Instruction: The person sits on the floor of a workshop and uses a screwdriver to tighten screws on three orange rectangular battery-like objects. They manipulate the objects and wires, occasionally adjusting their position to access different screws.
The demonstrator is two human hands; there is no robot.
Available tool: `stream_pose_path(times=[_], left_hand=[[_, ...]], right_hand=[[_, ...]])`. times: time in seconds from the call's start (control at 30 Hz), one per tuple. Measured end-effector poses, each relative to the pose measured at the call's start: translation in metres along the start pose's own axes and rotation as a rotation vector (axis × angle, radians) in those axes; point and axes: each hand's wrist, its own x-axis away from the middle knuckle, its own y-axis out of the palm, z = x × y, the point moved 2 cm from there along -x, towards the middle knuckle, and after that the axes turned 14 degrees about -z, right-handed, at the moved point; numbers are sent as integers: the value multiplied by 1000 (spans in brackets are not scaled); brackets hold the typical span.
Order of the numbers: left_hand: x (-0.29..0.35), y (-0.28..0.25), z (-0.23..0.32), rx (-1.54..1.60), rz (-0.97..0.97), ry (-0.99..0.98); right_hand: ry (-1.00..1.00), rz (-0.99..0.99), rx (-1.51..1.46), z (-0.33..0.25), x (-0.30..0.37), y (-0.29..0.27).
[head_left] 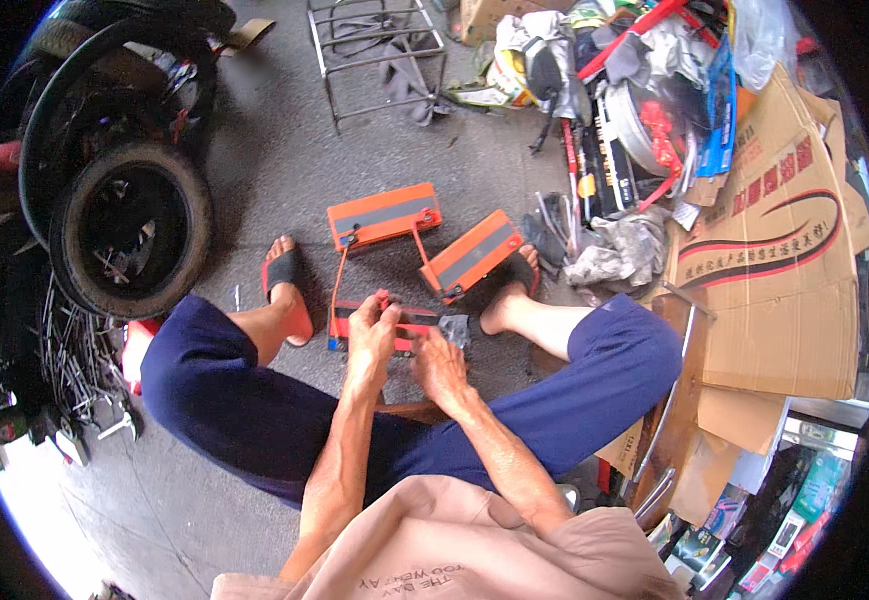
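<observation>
Three orange box-shaped blocks, like battery packs, lie on the ground between my feet, linked by thin orange leads. The far-left block [384,214] and the right block [471,256] have a grey band on top. Both my hands are over the nearest block [342,322], which is redder and partly hidden by them. My left hand [371,332] is closed, with a small red piece [384,297] at its fingertips. At the block's right end my right hand [441,366] has its fingers curled down; what they grip is hidden. Beside it lies a crumpled grey scrap [456,329].
Tyres [134,230] are piled at the left, above a bundle of thin wires [74,350]. A metal rack [379,60] stands ahead. To the right are heaped tools and bags [614,110], a large cardboard sheet [774,250] and a wooden chair [669,420].
</observation>
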Motion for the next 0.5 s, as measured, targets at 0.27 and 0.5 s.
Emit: stream_pose_path(times=[0.27, 0.5], left_hand=[[-3, -3, -2, 36, 52, -158], [-4, -3, 2, 222, 14, -223]], right_hand=[[-9, 8, -78, -1, 1, -13], [6, -36, -82, 5, -2, -13]])
